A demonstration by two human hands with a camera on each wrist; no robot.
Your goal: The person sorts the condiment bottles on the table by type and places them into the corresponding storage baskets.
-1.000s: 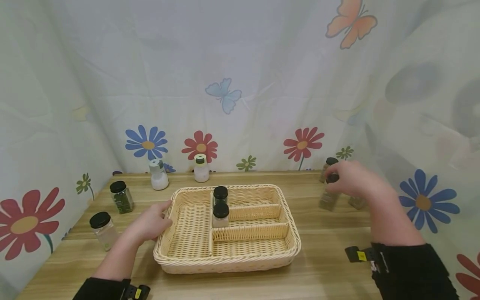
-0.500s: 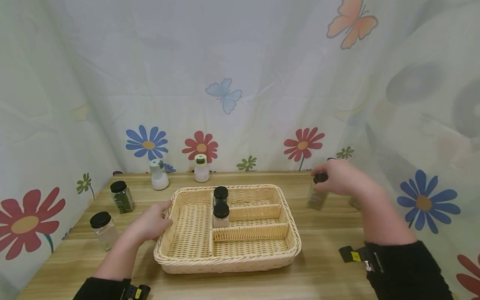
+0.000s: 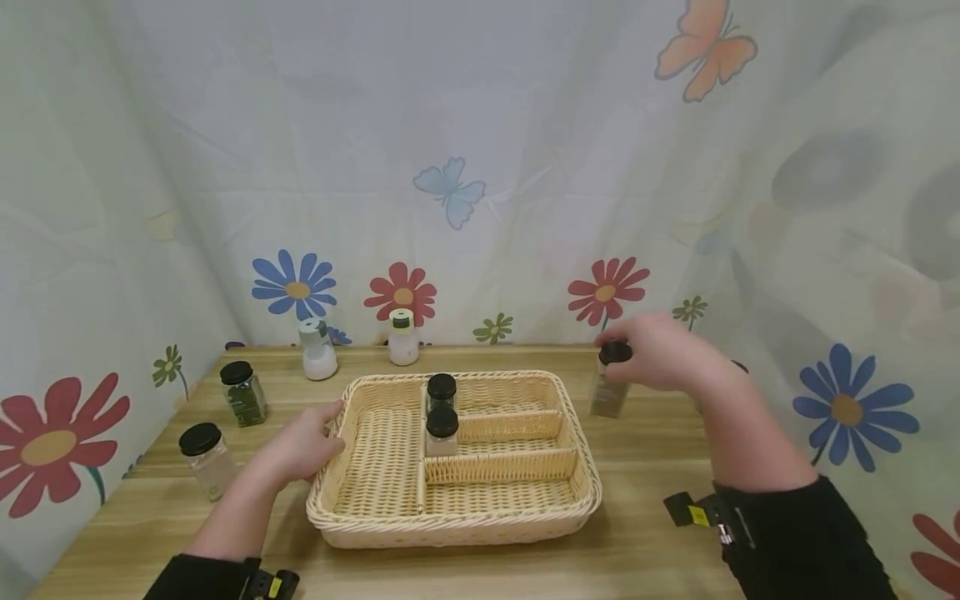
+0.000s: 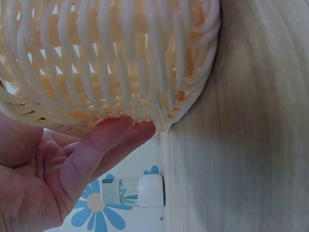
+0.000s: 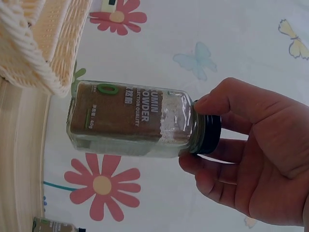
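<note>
The right hand [image 3: 656,354] pinches the jar [image 5: 120,116] around its black cap [image 5: 211,134]. The jar hangs below these fingers, long axis nearly upright, right of the basket [image 3: 450,532]. The left hand [image 3: 298,447], farther from it, touches the basket's left side with extended fingers.

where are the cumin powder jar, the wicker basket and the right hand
Cumin powder jar [image 5: 133,118]: right wrist view, jar body
Wicker basket [image 3: 457,533]: head view, front outer wall
Right hand [image 5: 265,162]: right wrist view, palm
</note>
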